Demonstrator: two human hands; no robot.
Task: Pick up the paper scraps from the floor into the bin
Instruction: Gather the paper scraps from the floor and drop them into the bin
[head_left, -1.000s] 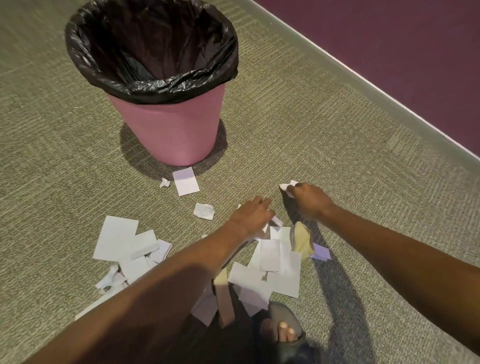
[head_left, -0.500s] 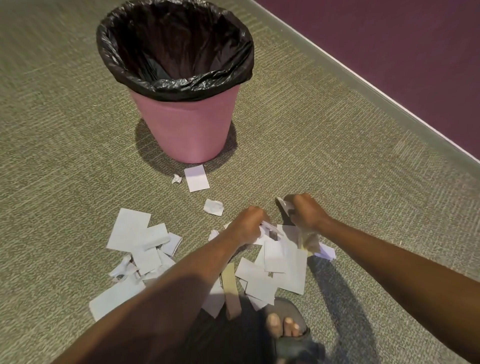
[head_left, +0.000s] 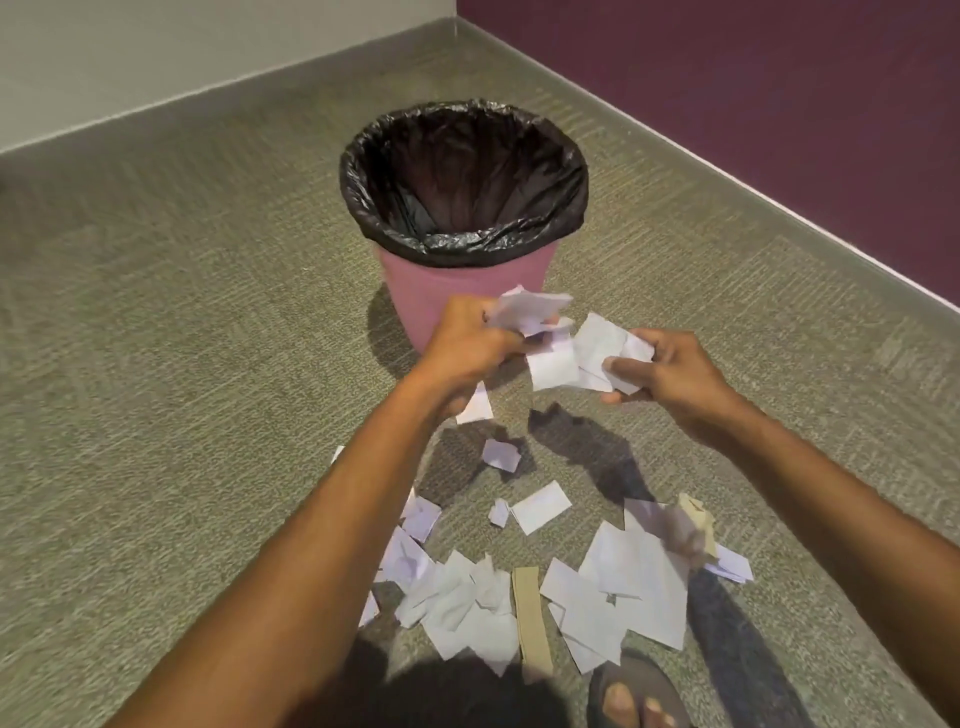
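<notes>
Up off the floor, the left hand (head_left: 470, 345) clenches a bunch of white scraps (head_left: 535, 312), and the right hand (head_left: 670, 371) grips more paper scraps (head_left: 597, 353), both just in front of the pink bin (head_left: 415, 291) with its black liner (head_left: 363, 176). Many loose scraps (head_left: 634, 587) lie on the carpet (head_left: 182, 364) below.

Both hands (head_left: 475, 348) (head_left: 670, 371) full of paper scraps (head_left: 576, 348) before the pink bin (head_left: 462, 280).
</notes>
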